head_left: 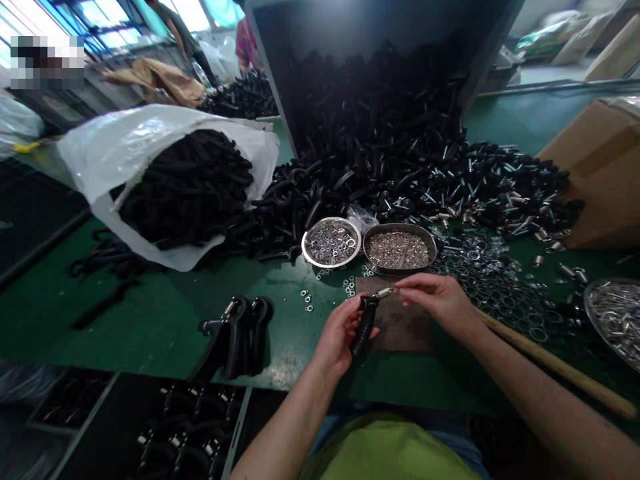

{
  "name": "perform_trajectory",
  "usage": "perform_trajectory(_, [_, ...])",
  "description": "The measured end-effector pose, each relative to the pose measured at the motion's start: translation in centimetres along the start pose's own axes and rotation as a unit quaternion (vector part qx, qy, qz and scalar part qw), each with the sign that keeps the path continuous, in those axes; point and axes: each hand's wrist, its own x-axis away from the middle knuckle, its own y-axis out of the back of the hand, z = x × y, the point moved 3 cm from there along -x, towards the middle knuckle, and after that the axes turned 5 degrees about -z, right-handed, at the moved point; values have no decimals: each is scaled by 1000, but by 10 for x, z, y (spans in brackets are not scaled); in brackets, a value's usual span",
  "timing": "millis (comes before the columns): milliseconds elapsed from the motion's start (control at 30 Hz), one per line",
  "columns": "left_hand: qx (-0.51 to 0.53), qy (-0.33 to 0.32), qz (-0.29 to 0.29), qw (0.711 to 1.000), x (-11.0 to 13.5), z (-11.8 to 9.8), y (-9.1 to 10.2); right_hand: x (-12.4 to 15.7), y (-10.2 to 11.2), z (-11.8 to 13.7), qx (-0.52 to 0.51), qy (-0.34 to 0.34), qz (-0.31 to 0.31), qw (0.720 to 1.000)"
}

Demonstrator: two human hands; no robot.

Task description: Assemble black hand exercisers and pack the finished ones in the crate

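My left hand (336, 337) is closed around a black ribbed handle (364, 327), held tilted above the worktable. A short metal spring (384, 293) projects from the handle's upper end toward the right. At the spring's far tip, the thumb and fingers of my right hand (440, 303) are pinched together; whatever is between them is too small to name. Below both hands lies a brownish flat plate (403, 327). Just beyond them stand a round metal bowl of small nuts or washers (306, 257) and an oval tin of tiny metal parts (370, 265).
Assembled black hand grips (240, 340) lie on the left. Behind them is a white bag (100, 143) of black handles, beside a large heap (370, 147). Metal rings (505, 293), a wooden stick (555, 363), a bowl (593, 300) and a cardboard box (600, 173) occupy the right.
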Motion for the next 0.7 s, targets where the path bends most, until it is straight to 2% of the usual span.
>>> perform_trajectory(100, [91,73,7,993,6,8,-1,23,-15,-2,-6,25,-18,999])
perform_trajectory(167, [113,96,11,989,9,12,-2,29,-21,-1,39,54,-21,998])
perform_trajectory(233, [121,104,20,987,11,14,-4,31,-25,1,91,91,-17,992])
perform_trajectory(333, [127,105,41,985,12,15,-6,30,-28,5,111,143,-5,984])
perform_trajectory(467, [121,99,60,986,12,17,-5,31,-28,6,123,149,0,981])
perform_trajectory(600, [33,48,73,996,11,12,1,28,-25,2,160,176,40,970])
perform_trajectory(667, [-63,7,95,993,8,4,2,24,-23,0,223,253,76,938])
perform_trajectory(700, [-123,-19,104,987,6,-1,2,22,-22,-1,272,306,93,908])
